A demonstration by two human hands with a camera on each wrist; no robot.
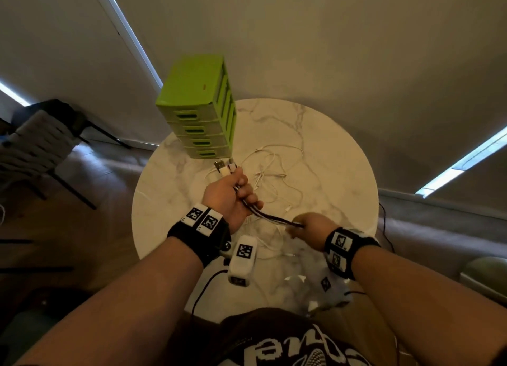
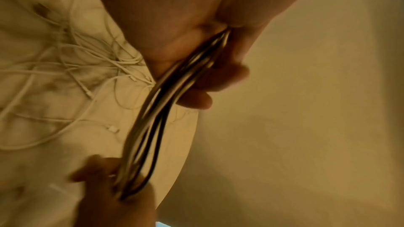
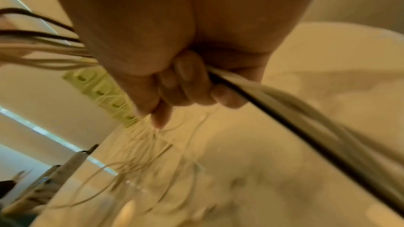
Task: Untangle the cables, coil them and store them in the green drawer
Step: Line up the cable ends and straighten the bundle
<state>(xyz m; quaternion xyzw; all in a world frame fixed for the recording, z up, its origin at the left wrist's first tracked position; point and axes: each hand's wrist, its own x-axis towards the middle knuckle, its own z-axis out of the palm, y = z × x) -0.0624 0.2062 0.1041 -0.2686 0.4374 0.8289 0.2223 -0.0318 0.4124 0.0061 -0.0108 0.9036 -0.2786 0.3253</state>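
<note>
My left hand grips a bundle of black and white cables above the table, and the plug ends stick out past its thumb. My right hand grips the same bundle a short way along, so the stretch between the hands is taut. The left wrist view shows the bundle running from my left fingers down to my right hand. In the right wrist view my curled fingers hold the bundle. The green drawer unit stands upright at the table's far left with all drawers closed.
Loose white cables lie tangled on the round marble table beyond my hands. A dark chair stands on the floor to the left. A thin black wire hangs off the table's near edge.
</note>
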